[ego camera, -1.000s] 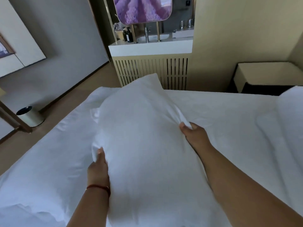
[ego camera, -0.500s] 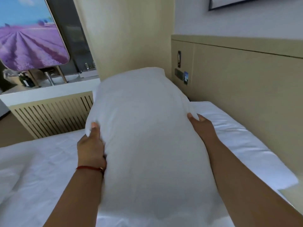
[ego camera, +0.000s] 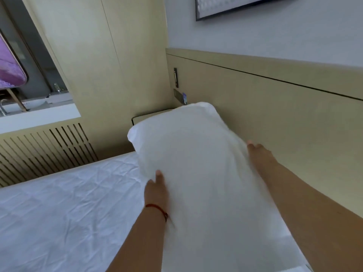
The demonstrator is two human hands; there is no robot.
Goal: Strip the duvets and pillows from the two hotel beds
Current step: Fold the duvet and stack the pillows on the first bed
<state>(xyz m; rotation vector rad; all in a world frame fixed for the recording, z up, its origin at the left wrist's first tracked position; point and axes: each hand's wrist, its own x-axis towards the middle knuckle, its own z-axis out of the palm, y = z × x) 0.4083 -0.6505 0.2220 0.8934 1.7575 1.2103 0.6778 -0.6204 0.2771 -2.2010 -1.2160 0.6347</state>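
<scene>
A large white pillow (ego camera: 196, 163) is held lengthwise in front of me, its far end up against the beige headboard (ego camera: 284, 118). My left hand (ego camera: 157, 190) grips its left edge, thumb on top and fingers hidden underneath. At the right edge, my right hand (ego camera: 259, 153) holds the pillow, fingertips partly tucked behind the fabric. The bed (ego camera: 64, 209) below and to the left shows only a wrinkled white sheet. No duvet is in view.
A dark-edged nightstand (ego camera: 151, 116) sits in the corner behind the pillow. Switch panels (ego camera: 177, 94) are on the headboard. A slatted wooden partition (ego camera: 45, 152) with a white counter runs along the bed's far side. A framed picture (ego camera: 235, 6) hangs above.
I have turned right, from the slatted partition toward the headboard, carrying the pillow in both hands. Its far end now lies lower, near the headboard corner.
</scene>
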